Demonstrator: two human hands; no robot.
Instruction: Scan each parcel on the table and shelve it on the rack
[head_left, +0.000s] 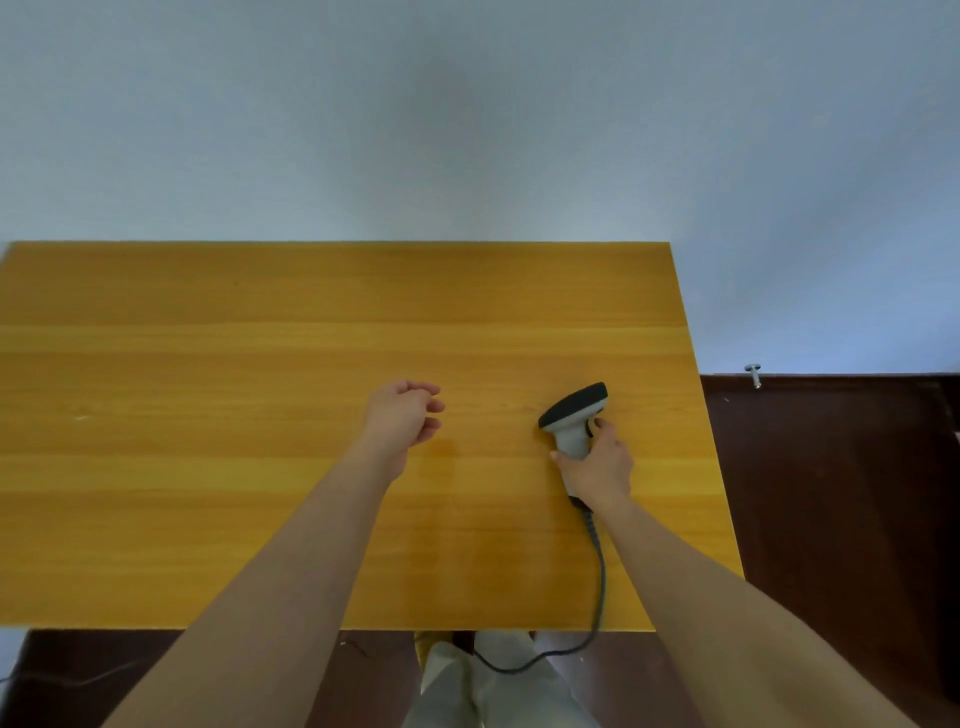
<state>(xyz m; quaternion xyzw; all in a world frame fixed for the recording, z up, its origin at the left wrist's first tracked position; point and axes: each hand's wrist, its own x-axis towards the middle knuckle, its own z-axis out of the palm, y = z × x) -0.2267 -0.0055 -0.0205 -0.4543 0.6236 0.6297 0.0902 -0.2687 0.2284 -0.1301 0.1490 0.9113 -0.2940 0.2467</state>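
Note:
My right hand (597, 470) grips the handle of a grey and black barcode scanner (574, 413) at the right side of the yellow wooden table (208, 441). The scanner's black head points up and to the right, and one finger rests near its trigger. A dark cable (597, 587) runs from the handle over the table's front edge. My left hand (405, 413) hovers over the table's middle with loosely curled fingers, holding nothing. No parcel and no rack are in view.
A pale wall stands behind the table. Dark brown floor lies to the right and in front. A small metal fitting (753, 374) sticks out at the wall's foot on the right. My legs in light trousers (493, 686) are below the front edge.

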